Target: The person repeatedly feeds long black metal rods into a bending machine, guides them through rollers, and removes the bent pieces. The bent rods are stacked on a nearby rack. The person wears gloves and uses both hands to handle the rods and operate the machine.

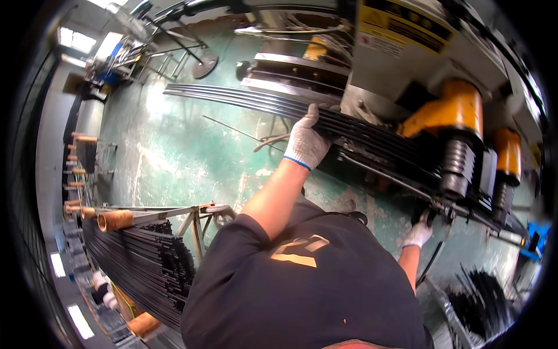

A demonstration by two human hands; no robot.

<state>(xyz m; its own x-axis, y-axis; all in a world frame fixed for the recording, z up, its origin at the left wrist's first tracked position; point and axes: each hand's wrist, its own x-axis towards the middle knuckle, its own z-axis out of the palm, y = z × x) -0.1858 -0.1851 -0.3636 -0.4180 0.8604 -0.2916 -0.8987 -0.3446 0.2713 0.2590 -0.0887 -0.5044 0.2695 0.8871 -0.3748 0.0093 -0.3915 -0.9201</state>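
Observation:
My left hand, in a white knit glove with a blue cuff, grips a row of several long, thin black bars. Its thumb lies over the top of them, and its other fingers are hidden beneath. The bars stick out far to the left; their right part runs along the machine, below an orange cylinder with a ribbed metal piece under it. Lower right, my gloved right hand reaches up to a metal fitting on the machine's front edge. Its fingers look curled there in shadow; what they hold is unclear.
A metal rack with wood-coloured rollers at lower left bears a big stack of black bars. More black bars stand in a holder at lower right. A second orange cylinder is at the right. A round-based stand is at the far left.

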